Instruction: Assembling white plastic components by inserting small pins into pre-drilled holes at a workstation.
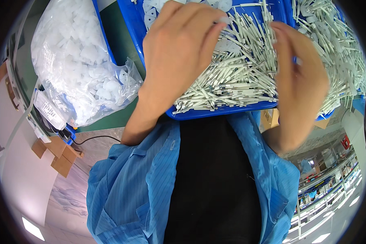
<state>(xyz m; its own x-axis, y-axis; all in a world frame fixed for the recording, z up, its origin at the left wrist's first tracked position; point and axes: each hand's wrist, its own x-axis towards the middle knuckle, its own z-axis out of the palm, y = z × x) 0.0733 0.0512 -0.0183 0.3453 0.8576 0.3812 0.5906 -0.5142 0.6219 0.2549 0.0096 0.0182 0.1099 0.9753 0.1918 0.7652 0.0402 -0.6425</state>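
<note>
My left hand [179, 46] is over the left part of a blue tray [215, 114], thumb and index finger closed together. A pale speck shows at their tips, too small to name. My right hand [299, 81], smeared by motion, is at the tray's right side with fingers curled and tips drawn together. Thin white rods [268, 44] stand out beside those fingertips; whether they are gripped I cannot tell. A heap of short thin white rods [236, 83] with metal-looking ends fills the tray's near part. Flat translucent white pieces [150, 16] with small holes lie at its far left.
On the green table [114, 32] at left lies a clear bag [75, 53] full of white translucent pieces. More rods and flat pieces [333, 53] fill a blue container at right. A black cable [97, 137] and cardboard [61, 154] are lower left; shelving [325, 183] is lower right.
</note>
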